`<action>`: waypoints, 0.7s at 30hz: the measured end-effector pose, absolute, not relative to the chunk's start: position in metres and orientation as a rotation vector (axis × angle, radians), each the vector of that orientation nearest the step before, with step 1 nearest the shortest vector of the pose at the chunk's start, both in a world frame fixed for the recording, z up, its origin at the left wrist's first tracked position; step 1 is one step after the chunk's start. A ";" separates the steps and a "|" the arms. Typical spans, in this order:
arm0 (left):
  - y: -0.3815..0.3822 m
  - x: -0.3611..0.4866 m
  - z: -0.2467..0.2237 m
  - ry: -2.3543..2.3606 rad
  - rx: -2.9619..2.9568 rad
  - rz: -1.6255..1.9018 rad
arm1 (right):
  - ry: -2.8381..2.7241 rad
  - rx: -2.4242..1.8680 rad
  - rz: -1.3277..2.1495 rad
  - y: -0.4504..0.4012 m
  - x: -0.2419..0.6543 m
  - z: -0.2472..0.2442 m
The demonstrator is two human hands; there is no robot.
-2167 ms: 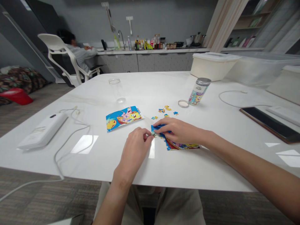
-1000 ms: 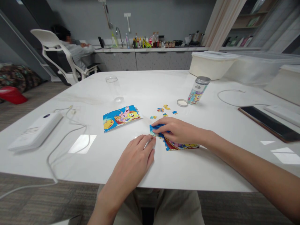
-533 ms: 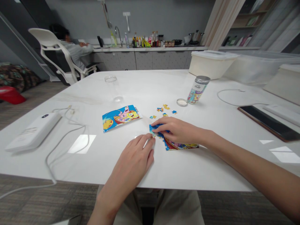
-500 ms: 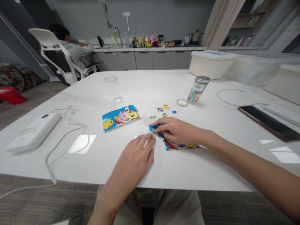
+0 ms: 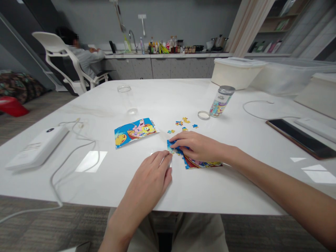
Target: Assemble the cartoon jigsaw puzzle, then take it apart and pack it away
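The partly joined jigsaw (image 5: 203,164) lies on the table (image 5: 168,192) beneath the right hand (image 5: 195,145), its blue top-left corner showing past the fingertips and its red and yellow lower part showing on the near side of the palm. The right hand lies palm down over it, fingers loosely bent and a little apart, resting on the surface rather than closed round anything. The left hand (image 5: 151,171) comes in from the near side, back upward, fingers together and slightly curled, its fingertips at the jigsaw's notched left edge; whether they pinch a small piece cannot be told. Both forearms are bare, the left one reaching away from the near edge and the right one slanting in from the near right. The jigsaw's left edge is stepped with rounded knobs and sockets. Loose pieces (image 5: 179,123), blue and yellow, lie scattered just beyond the right hand. To the left is a creased, glossy picture sheet (image 5: 135,132) of cartoon figures in a boat. Farther off stand a clear cylindrical jar (image 5: 127,99) and, to the right, a printed canister (image 5: 222,102) with a silvery metal lid, beside a round rimmed lid (image 5: 204,115). The tabletop is white, smooth and reflective.
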State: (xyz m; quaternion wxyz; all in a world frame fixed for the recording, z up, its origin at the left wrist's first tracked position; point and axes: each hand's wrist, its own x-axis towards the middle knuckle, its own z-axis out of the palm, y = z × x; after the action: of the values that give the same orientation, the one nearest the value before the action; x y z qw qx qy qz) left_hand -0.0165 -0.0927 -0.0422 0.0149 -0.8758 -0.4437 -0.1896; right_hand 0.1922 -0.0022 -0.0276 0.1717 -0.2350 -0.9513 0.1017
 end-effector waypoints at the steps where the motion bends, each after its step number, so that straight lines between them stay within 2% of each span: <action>1: -0.093 -0.016 -0.042 -1.377 -2.724 -0.590 | -2.701 -0.667 0.288 -0.002 0.192 -0.028; 16: -0.094 -0.016 -0.041 -1.417 -2.716 -0.599 | -2.703 -0.645 0.217 -0.001 0.194 -0.026; 21: -0.095 -0.015 -0.044 -1.476 -2.696 -0.631 | -2.558 -0.838 0.102 0.004 0.198 -0.025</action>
State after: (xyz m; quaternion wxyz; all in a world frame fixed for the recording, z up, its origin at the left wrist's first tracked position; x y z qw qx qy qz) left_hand -0.0154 -0.0952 -0.0437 0.0018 -0.8592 -0.4704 -0.2012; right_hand 0.1984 0.0037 -0.0252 0.2220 -0.3035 -0.9259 0.0368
